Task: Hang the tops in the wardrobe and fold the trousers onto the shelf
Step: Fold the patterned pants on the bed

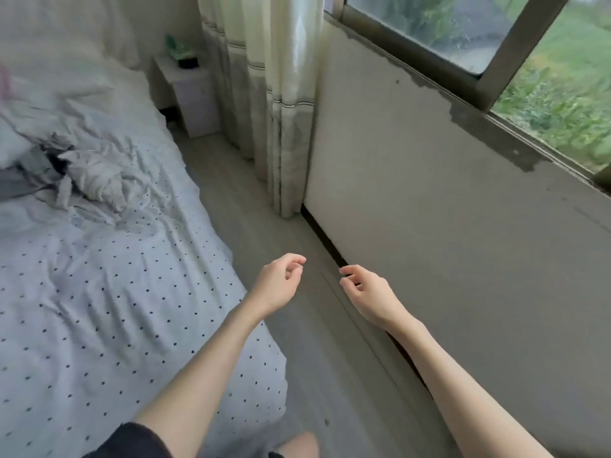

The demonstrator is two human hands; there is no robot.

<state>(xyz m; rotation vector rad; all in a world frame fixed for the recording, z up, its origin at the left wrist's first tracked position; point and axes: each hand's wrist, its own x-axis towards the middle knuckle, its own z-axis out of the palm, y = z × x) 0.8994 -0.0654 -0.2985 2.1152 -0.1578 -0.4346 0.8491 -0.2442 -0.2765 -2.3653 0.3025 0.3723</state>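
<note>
Pale grey polka-dot bedsheet was on our left and both our hands were out in front with nothing in them, so honestly we couldn't call much of the job visibly done at that point. Our left hand hung over the floor just off the bed's edge, fingers loosely curled and holding nothing, and our right hand was near it, same deal, relaxed and holding nothing, over the strip of floor by the wall. The only clothes we could make out were a crumpled heap of pale and grey fabric further up the bed, well apart from both hands; tops or trousers, we couldn't tell. No wardrobe, hanger or shelf showed anywhere, just a curtain, a window and a little bedside cabinet. Our guess was that at least that pile was left to sort, hang and fold.
</note>
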